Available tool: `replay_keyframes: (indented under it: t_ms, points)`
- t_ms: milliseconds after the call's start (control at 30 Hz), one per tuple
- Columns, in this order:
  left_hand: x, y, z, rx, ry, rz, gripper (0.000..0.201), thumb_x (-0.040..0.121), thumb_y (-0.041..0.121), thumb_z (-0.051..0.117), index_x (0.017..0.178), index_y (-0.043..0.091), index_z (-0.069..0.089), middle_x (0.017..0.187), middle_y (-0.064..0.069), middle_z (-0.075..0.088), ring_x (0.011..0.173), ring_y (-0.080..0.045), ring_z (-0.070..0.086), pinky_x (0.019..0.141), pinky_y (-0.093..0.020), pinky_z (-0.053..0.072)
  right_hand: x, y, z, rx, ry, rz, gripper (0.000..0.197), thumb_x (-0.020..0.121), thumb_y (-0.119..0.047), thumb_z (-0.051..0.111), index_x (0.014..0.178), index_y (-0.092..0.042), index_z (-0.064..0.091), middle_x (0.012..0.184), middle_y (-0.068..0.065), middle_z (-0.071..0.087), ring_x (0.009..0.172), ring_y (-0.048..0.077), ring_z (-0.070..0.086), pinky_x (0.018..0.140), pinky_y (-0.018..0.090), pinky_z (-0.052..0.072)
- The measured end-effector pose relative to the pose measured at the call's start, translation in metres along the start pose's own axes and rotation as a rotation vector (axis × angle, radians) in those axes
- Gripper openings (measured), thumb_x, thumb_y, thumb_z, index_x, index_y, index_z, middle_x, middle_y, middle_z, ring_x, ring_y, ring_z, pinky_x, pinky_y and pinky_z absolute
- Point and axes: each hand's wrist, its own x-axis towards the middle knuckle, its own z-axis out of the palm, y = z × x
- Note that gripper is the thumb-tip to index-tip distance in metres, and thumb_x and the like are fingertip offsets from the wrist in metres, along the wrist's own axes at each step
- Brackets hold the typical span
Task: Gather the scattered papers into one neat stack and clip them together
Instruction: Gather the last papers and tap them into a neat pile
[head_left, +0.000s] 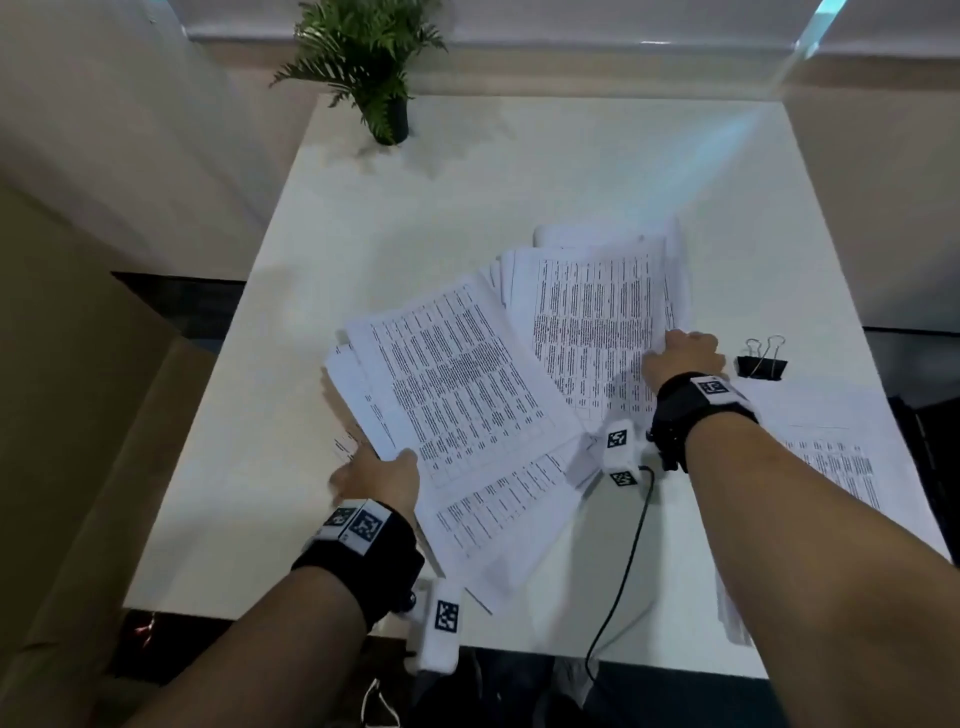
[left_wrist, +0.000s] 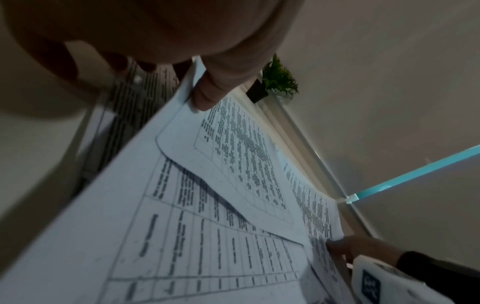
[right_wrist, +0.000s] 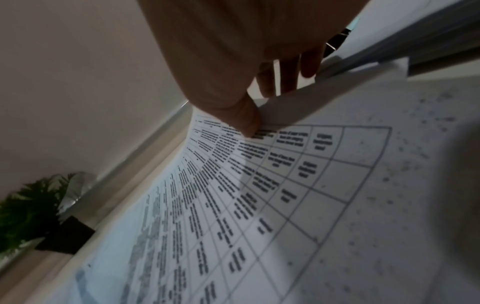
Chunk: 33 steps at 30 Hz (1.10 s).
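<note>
Printed sheets with tables lie fanned over the middle of the white table (head_left: 415, 208). My left hand (head_left: 379, 475) grips the near corner of a left bundle of papers (head_left: 452, 379), thumb on top and fingers under it, as the left wrist view shows with the thumb (left_wrist: 207, 96) on the page. My right hand (head_left: 680, 353) pinches the right edge of another bundle (head_left: 592, 322); its thumb (right_wrist: 246, 123) presses the top sheet and the fingers curl under. A black binder clip (head_left: 761, 364) lies just right of that hand. More sheets (head_left: 831, 467) lie under my right forearm.
A small potted fern (head_left: 374, 67) stands at the table's far left corner. A black cable (head_left: 623, 571) runs from my right wrist over the near edge. Brown cardboard (head_left: 78, 415) stands left of the table, with walls close behind.
</note>
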Motion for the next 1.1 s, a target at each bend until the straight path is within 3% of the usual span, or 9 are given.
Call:
replay_keyframes:
  t_ms: [100,233,333,433,633,767,900,1000,1100]
  points:
    - [-0.002,0.001,-0.001,0.102,0.025,-0.021,0.031,0.084,0.033,0.059,0.114,0.025,0.062,0.132,-0.013,0.049,0.095,-0.031,0.058,0.080,-0.026,0.046,-0.006,-0.002,0.002,-0.055,-0.035,0.009,0.045,0.092,-0.027,0.048,0.136,-0.016,0.043,0.140,0.013,0.032,0.128,0.037,0.035,0.106,0.046,0.032]
    - [-0.005,0.001,0.004,-0.043,-0.010,0.030,0.011,0.077,0.023,0.064,0.088,0.023,0.065,0.121,-0.013,0.061,0.091,-0.033,0.063,0.079,-0.036,0.056,-0.023,-0.011,0.018,0.076,-0.050,-0.174,0.035,0.090,-0.015,0.048,0.124,-0.006,0.055,0.133,0.016,0.041,0.114,0.035,0.051,0.094,0.036,0.043]
    - [-0.008,0.010,-0.005,-0.061,0.011,0.154,0.014,0.087,0.010,0.057,0.098,0.012,0.065,0.109,-0.014,0.069,0.087,-0.031,0.063,0.078,-0.036,0.052,-0.040,-0.017,0.013,0.243,0.067,-0.323,0.020,0.090,-0.003,0.047,0.103,0.004,0.060,0.121,0.020,0.045,0.090,0.032,0.056,0.077,0.026,0.041]
    - [-0.014,0.031,-0.030,-0.011,0.154,0.355,0.026,0.092,0.006,0.050,0.116,0.004,0.058,0.116,-0.020,0.064,0.102,-0.038,0.062,0.087,-0.037,0.048,-0.058,-0.028,-0.015,0.365,0.271,-0.469,0.034,0.087,0.007,0.046,0.116,-0.006,0.058,0.119,0.015,0.046,0.090,0.031,0.056,0.081,0.031,0.048]
    - [-0.010,0.068,-0.081,0.012,0.342,0.682,0.040,0.093,-0.004,0.044,0.132,0.005,0.046,0.127,-0.022,0.055,0.116,-0.038,0.052,0.096,-0.041,0.042,-0.091,-0.060,-0.077,0.430,0.511,-0.702,0.072,0.076,0.013,0.043,0.136,-0.028,0.041,0.113,0.008,0.048,0.079,0.029,0.056,0.057,0.040,0.053]
    - [0.001,0.072,-0.098,-0.069,0.320,0.607,0.042,0.092,-0.004,0.046,0.131,0.011,0.047,0.124,-0.019,0.058,0.109,-0.036,0.056,0.083,-0.035,0.043,-0.096,-0.072,-0.097,0.656,0.556,-0.769,0.070,0.075,0.012,0.041,0.133,-0.027,0.047,0.100,-0.003,0.044,0.083,0.003,0.049,0.071,0.015,0.047]
    - [0.020,0.048,-0.090,-0.071,0.136,0.490,0.047,0.087,-0.001,0.056,0.132,0.008,0.047,0.124,-0.020,0.060,0.112,-0.036,0.058,0.094,-0.039,0.045,-0.098,-0.076,-0.082,0.849,0.213,-0.594,0.064,0.082,0.009,0.040,0.132,-0.030,0.046,0.103,-0.005,0.051,0.080,0.005,0.054,0.072,0.015,0.045]
    - [0.030,0.025,-0.075,-0.122,-0.112,0.339,0.047,0.085,0.004,0.062,0.129,0.012,0.049,0.120,-0.016,0.061,0.107,-0.034,0.060,0.098,-0.048,0.048,-0.108,-0.069,-0.038,0.738,-0.109,-0.416,0.069,0.086,0.011,0.042,0.140,-0.032,0.035,0.126,-0.005,0.050,0.104,0.011,0.057,0.072,0.018,0.051]
    - [0.054,0.000,-0.059,-0.246,-0.267,0.158,0.067,0.081,0.057,0.059,0.137,0.022,0.048,0.138,-0.011,0.054,0.119,-0.034,0.057,0.102,-0.055,0.044,-0.121,-0.059,0.022,0.632,-0.309,-0.332,0.073,0.087,0.009,0.040,0.139,-0.042,0.031,0.143,0.003,0.044,0.099,0.014,0.058,0.086,0.031,0.052]
